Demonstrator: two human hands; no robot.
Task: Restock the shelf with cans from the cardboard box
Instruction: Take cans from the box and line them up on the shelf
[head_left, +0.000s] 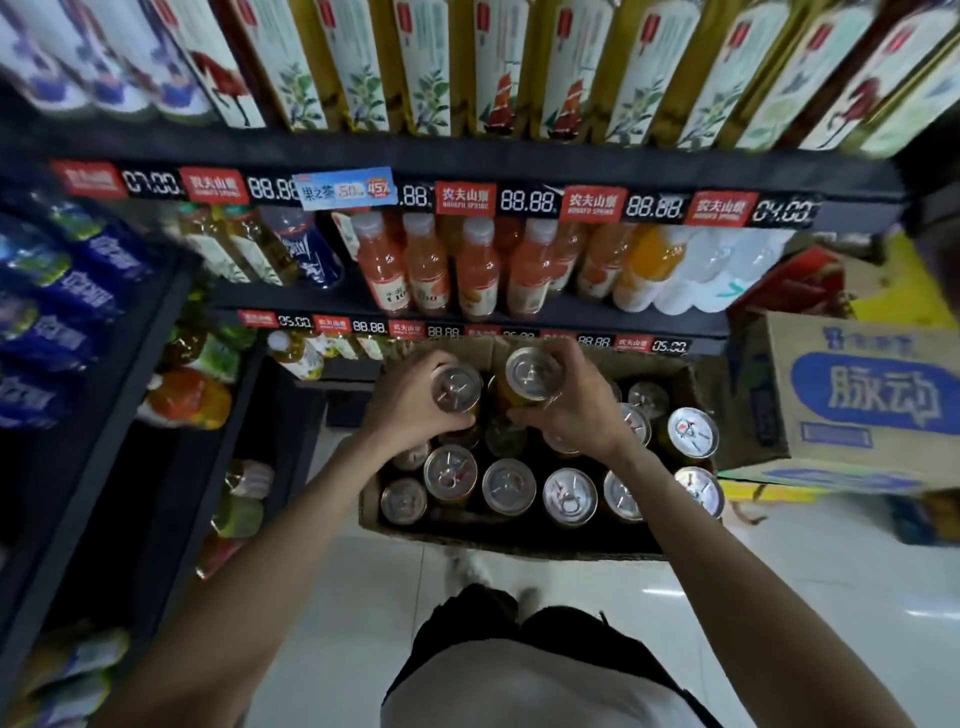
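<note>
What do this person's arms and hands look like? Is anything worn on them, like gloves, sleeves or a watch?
Both arms are bare from where they enter the picture down to the wrists, with no sleeves in sight. The left hand and right hand wear no gloves, and no watch, bracelet or ring shows, though the picture is slightly blurred. Lower down, the person wears a white top and dark shorts.

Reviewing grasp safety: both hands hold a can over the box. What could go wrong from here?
1. The right hand grips its can near the rim; it may slip onto the cans below.
2. The left hand lifts a can close beside it; they could knock.
3. The cardboard box looks perched and might tip.
</note>
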